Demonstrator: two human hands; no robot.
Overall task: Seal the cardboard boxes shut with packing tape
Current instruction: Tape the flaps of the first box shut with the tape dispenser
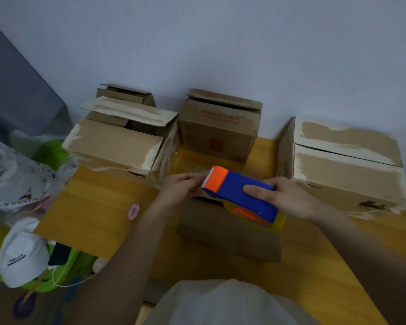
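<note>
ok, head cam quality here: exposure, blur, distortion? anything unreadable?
Head view: dim, flat light with a bluish cast, no glare; wide-angle bowing bends the yellow wooden table edges; left clutter is smeared; red print on the middle brown cardboard box is unreadable; the blue-and-orange tape dispenser, gripped by the right hand with the left hand at its blade end, is fairly sharp.

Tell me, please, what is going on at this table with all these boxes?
A person is taping cardboard boxes at a wooden table. The right hand grips a blue and orange tape dispenser above a small box lying right in front of them, while the left hand is at its toothed end, apparently pinching the tape. Three larger boxes stand behind: the left box has its flaps open, the middle box gapes slightly, and the right box has its flaps folded down.
</note>
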